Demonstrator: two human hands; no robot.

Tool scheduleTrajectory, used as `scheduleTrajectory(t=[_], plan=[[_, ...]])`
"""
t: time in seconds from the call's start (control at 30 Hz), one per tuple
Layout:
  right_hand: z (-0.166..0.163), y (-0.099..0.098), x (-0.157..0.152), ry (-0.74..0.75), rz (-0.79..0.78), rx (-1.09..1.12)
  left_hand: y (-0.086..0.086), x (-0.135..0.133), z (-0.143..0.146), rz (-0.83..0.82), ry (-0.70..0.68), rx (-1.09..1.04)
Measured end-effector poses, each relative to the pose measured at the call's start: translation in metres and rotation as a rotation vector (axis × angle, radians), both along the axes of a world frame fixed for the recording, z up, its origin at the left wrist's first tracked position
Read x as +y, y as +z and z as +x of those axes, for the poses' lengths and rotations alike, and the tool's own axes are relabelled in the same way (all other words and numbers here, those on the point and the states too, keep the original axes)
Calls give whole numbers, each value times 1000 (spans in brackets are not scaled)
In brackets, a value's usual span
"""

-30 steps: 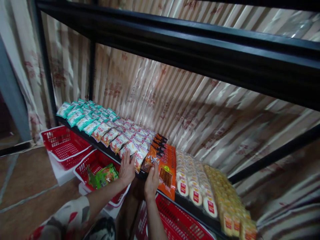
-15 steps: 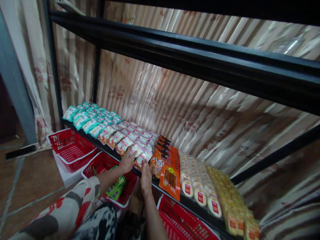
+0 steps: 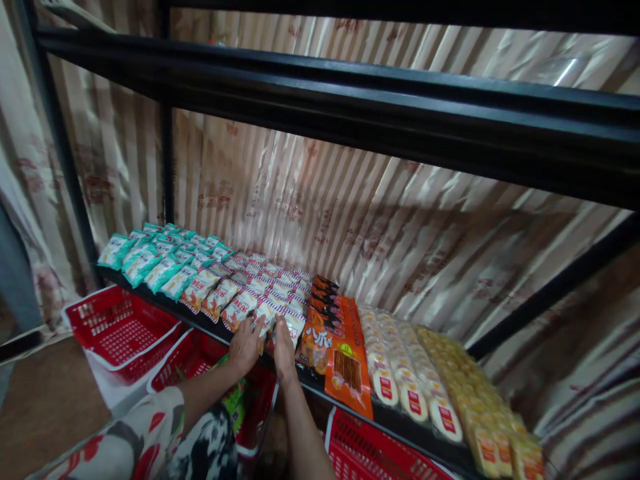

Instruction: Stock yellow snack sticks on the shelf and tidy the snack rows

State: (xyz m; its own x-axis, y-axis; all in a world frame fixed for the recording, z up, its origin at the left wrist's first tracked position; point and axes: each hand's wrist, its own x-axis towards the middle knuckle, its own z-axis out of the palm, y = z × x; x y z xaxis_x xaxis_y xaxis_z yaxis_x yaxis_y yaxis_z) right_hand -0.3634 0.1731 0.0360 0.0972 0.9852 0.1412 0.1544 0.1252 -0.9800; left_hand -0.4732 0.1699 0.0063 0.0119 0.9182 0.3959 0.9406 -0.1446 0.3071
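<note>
My left hand [image 3: 245, 348] rests at the front of a row of white snack packets [image 3: 241, 308] with striped edges, its fingers spread over the front ones. My right hand [image 3: 283, 350] is held flat with straight fingers against the front right packet, which it partly covers. Neither hand has its fingers closed around a packet. Right of my right hand lie orange snack bags [image 3: 346, 370]. Teal packets [image 3: 141, 265] stand in rows to the left. All of these sit on the black lower shelf [image 3: 210, 327].
Below the shelf are red baskets [image 3: 120, 327], one holding green packets [image 3: 237, 403], and another red basket [image 3: 380, 447] at the right. Round white packaged snacks [image 3: 413, 400] and yellow packs [image 3: 485, 440] fill the shelf's right end. A black upper shelf beam [image 3: 340, 83] crosses above; a striped curtain [image 3: 300, 187] hangs behind.
The view has shifted, so the shelf's left end sits further left and lower. Both hands have come closer together at the front white packets.
</note>
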Motion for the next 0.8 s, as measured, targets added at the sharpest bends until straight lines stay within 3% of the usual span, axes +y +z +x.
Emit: scheduleTrajectory(t=[0.47, 0.8], plan=[[-1, -10, -19, -87, 26, -51, 16, 0, -6, -78, -62, 35], [-17, -10, -22, -106, 56, -77, 12, 1, -19, -108, -114, -15]])
